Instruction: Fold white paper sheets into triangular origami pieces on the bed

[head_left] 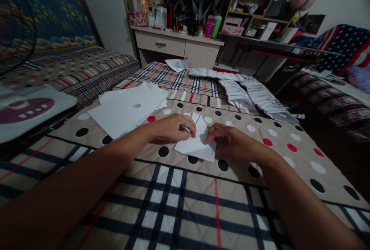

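Note:
A small piece of white folded paper (196,149) lies on the patterned bedspread in front of me, narrow at its far end and wider towards me. My left hand (175,127) is closed, with curled fingertips pressing the paper's left side. At its right edge, my right hand (228,140) pinches the sheet between thumb and fingers. Left of my hands rests a loose stack of white sheets (124,105); a small dark printed mark shows on the top one. Long rows of folded white papers (263,97), packed tightly together, extend along the far right of the bed.
Another folded white paper (176,65) lies at the bed's far end. Beyond stands a white dresser (160,43) crowded with bottles and boxes. To the left are a white appliance with a purple panel (29,109) and a dark fan guard (31,30).

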A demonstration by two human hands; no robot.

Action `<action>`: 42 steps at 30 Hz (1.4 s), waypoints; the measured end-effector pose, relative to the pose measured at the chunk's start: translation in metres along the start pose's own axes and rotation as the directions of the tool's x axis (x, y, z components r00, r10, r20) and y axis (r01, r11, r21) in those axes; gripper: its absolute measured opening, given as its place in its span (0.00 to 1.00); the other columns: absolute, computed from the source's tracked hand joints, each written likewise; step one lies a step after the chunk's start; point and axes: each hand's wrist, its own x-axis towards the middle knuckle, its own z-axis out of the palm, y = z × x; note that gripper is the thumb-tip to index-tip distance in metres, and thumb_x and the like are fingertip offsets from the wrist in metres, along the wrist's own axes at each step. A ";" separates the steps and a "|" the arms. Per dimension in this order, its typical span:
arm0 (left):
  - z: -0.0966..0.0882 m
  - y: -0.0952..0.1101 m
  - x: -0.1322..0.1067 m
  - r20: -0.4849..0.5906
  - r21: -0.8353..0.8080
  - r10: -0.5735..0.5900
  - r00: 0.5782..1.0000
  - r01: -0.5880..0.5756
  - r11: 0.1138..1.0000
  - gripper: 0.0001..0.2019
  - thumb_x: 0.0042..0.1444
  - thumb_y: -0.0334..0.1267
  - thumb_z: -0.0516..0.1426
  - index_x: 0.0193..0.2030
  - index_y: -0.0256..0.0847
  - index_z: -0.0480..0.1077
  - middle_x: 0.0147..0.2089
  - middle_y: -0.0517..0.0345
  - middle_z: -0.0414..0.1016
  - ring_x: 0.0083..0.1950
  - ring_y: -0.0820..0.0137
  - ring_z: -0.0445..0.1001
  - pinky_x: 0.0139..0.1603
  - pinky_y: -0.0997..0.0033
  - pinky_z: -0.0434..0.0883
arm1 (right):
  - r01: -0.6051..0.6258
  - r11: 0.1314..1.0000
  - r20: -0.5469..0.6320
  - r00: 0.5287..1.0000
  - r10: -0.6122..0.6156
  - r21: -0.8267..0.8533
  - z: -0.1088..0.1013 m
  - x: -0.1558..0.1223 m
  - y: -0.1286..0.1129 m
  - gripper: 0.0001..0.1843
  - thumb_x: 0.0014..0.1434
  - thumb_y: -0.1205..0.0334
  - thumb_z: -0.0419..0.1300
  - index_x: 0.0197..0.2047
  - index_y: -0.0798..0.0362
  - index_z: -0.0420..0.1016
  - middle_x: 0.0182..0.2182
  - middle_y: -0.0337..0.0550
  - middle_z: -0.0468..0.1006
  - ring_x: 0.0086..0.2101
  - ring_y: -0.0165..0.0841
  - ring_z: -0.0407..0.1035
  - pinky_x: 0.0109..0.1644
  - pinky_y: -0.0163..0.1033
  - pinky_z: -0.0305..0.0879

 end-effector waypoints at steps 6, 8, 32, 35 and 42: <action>0.004 0.017 -0.013 0.030 0.157 -0.026 0.999 0.021 0.987 0.24 0.41 0.54 0.67 0.41 0.41 0.75 0.52 0.53 0.73 0.51 0.62 0.72 0.51 0.64 0.68 | 0.089 0.978 0.008 0.996 -0.093 0.189 0.003 0.004 0.016 0.06 0.52 0.63 0.66 0.36 0.51 0.83 0.40 0.44 0.73 0.41 0.33 0.69 0.49 0.41 0.65; 0.020 0.020 -0.019 -0.117 0.228 -0.073 0.990 0.099 0.969 0.24 0.41 0.58 0.66 0.38 0.41 0.74 0.48 0.53 0.75 0.47 0.61 0.73 0.48 0.63 0.69 | 0.106 0.969 -0.003 0.994 -0.108 0.224 0.005 0.005 0.018 0.07 0.54 0.58 0.66 0.34 0.52 0.83 0.38 0.44 0.73 0.39 0.32 0.69 0.46 0.40 0.66; 0.062 0.026 -0.031 -0.480 -0.100 -0.243 0.843 0.223 0.970 0.07 0.52 0.33 0.62 0.24 0.39 0.73 0.48 0.56 0.78 0.45 0.68 0.77 0.49 0.65 0.73 | -0.222 0.975 -0.393 0.898 0.197 -0.017 0.046 0.008 0.013 0.10 0.56 0.52 0.62 0.33 0.50 0.76 0.26 0.40 0.78 0.28 0.35 0.70 0.33 0.37 0.61; 0.060 0.028 -0.030 -0.491 -0.042 -0.239 0.838 0.251 0.967 0.07 0.51 0.33 0.62 0.23 0.39 0.73 0.50 0.54 0.76 0.46 0.66 0.77 0.48 0.63 0.74 | -0.201 0.976 -0.421 0.895 0.148 -0.084 0.048 0.009 0.012 0.10 0.58 0.53 0.61 0.32 0.50 0.77 0.27 0.41 0.78 0.30 0.35 0.71 0.33 0.37 0.60; 0.057 0.026 -0.030 -0.453 0.034 -0.184 0.872 0.223 0.974 0.06 0.51 0.33 0.61 0.24 0.40 0.71 0.53 0.58 0.77 0.48 0.65 0.77 0.51 0.60 0.72 | -0.076 0.973 -0.392 0.920 -0.016 -0.219 0.047 0.011 0.007 0.08 0.61 0.60 0.57 0.31 0.51 0.73 0.34 0.42 0.75 0.31 0.31 0.69 0.35 0.35 0.59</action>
